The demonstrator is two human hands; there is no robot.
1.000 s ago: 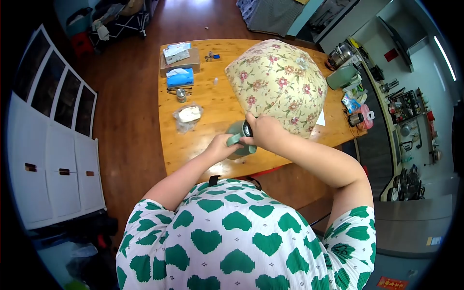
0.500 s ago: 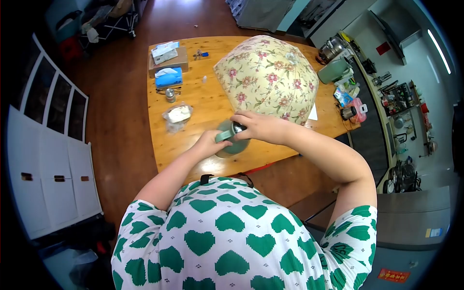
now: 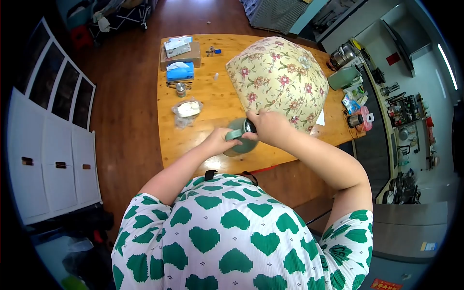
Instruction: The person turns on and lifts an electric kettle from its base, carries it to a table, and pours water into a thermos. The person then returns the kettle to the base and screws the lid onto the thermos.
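Note:
A pale green jug (image 3: 235,146) with a side handle and a dark, shiny lid (image 3: 249,126) stands near the front edge of the wooden table. My left hand (image 3: 220,141) is closed round its handle. Over the top, my right hand (image 3: 267,126) grips the lid, fingers curled about its rim; whether the lid is loose cannot be seen. Just beyond my right hand is a flowered, dome-shaped food cover (image 3: 282,79), and what is under it is hidden. A plastic bag with something white inside (image 3: 187,109) lies to the left of the jug.
On the table's left side are a small jar (image 3: 181,90), a blue tissue pack (image 3: 180,71) and a cardboard box (image 3: 186,57). Keys (image 3: 211,51) lie farther back. A larger green jug (image 3: 343,77) and a pink container (image 3: 366,118) stand along the right edge.
The whole view has shifted a little, so the table appears farther right. Both hands stay on the jug, left on the handle and right at the lid.

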